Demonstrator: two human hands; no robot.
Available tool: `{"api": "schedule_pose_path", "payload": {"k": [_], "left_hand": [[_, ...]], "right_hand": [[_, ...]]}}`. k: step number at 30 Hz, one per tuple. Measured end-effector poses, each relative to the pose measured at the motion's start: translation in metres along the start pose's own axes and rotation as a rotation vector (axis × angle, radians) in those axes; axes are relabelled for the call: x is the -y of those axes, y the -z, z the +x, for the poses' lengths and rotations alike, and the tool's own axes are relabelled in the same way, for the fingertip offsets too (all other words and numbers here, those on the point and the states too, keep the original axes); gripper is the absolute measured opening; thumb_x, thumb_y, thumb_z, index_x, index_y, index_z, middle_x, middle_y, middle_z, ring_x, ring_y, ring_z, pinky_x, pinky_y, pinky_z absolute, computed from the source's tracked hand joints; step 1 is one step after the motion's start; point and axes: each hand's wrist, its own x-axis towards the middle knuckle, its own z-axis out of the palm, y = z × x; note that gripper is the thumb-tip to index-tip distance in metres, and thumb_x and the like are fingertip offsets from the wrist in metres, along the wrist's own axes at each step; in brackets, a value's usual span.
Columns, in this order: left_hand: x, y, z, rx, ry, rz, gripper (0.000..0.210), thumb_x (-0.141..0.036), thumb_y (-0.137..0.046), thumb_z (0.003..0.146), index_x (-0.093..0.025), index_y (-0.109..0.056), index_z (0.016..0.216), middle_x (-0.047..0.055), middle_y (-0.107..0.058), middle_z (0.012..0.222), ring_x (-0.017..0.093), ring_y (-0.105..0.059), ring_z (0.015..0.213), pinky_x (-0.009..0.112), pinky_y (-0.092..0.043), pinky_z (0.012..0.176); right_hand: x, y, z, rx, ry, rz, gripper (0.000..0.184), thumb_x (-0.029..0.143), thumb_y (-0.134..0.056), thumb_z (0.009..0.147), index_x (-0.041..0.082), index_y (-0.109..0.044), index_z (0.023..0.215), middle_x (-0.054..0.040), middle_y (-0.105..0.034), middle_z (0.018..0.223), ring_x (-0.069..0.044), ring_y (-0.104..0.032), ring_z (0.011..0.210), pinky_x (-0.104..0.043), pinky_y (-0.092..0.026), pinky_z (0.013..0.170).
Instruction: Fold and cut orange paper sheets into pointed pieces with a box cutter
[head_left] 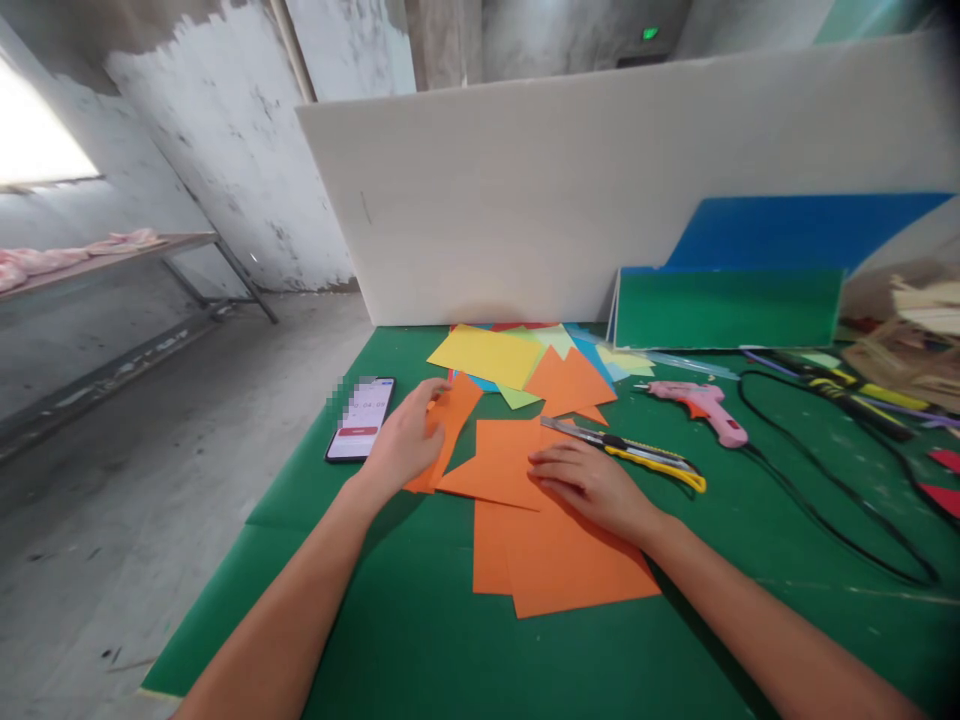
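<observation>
My left hand (409, 435) rests over the left edge of a narrow orange paper piece (455, 415), thumb and forefinger apart. On the stacked orange paper sheets (577, 570), my right hand (596, 487) lies flat with its fingers stretched to the left. A cut orange paper piece (499, 465) with a pointed left corner lies on top of those sheets, under the right fingertips. Just beyond the right hand is a yellow and black utility knife (652, 455), its blade pointing left. A phone (361, 420) with a lit screen lies left of my left hand.
The green tabletop (405, 620) ends at the left. Farther back are yellow paper (487, 355), orange offcuts (570, 380) and other coloured sheets. At right lie a pink glue gun (701, 405) with its black cord, and pliers (855, 400). A white board (525, 200) stands behind.
</observation>
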Motion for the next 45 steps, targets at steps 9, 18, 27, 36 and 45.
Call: {"api": "schedule_pose_path", "payload": {"k": [9,18,27,36,45], "left_hand": [[0.018,-0.003,-0.005,0.181,0.151,0.275,0.041,-0.011,-0.052,0.075,-0.017,-0.055,0.116,0.013,-0.051,0.118,0.029,-0.058,0.102,0.042,-0.049,0.084],[-0.007,-0.027,-0.01,0.261,-0.053,0.236,0.026,-0.042,-0.064,0.082,-0.018,-0.06,0.09,0.007,-0.056,0.096,0.027,-0.053,0.097,0.041,-0.043,0.087],[-0.012,-0.035,-0.012,0.379,0.127,-0.001,0.025,-0.038,-0.069,0.072,-0.02,-0.051,0.075,0.001,-0.06,0.08,0.021,-0.058,0.078,0.028,-0.04,0.062],[-0.02,-0.005,-0.006,0.631,0.191,-0.603,0.021,-0.036,-0.057,0.082,-0.023,-0.045,0.093,-0.006,-0.04,0.071,0.009,-0.038,0.057,0.021,-0.036,0.054],[-0.028,-0.03,-0.01,0.411,0.061,-0.763,0.02,-0.04,-0.055,0.087,-0.021,-0.054,0.094,0.001,-0.052,0.088,0.013,-0.049,0.078,0.025,-0.044,0.072]], "right_hand": [[0.0,0.002,0.0,0.026,-0.017,0.016,0.024,0.027,-0.049,0.096,0.026,-0.072,0.104,-0.0062,-0.07,0.114,-0.023,-0.063,0.107,-0.042,-0.049,0.094],[-0.001,0.001,0.001,0.027,-0.013,0.013,0.023,0.027,-0.05,0.096,0.026,-0.072,0.105,-0.0057,-0.07,0.114,-0.023,-0.062,0.108,-0.041,-0.049,0.094],[-0.003,-0.001,-0.001,0.045,-0.019,0.013,0.024,0.027,-0.048,0.096,0.026,-0.07,0.107,-0.0059,-0.068,0.118,-0.023,-0.061,0.11,-0.042,-0.048,0.095],[0.001,0.003,-0.001,0.04,-0.066,0.043,0.027,0.029,-0.049,0.096,0.028,-0.065,0.117,-0.0053,-0.066,0.123,-0.024,-0.058,0.116,-0.042,-0.047,0.099],[-0.013,-0.001,-0.011,-0.182,-0.259,0.283,0.048,0.048,-0.035,0.098,0.024,-0.046,0.138,-0.0116,-0.055,0.137,-0.029,-0.05,0.127,-0.044,-0.045,0.101]]}}
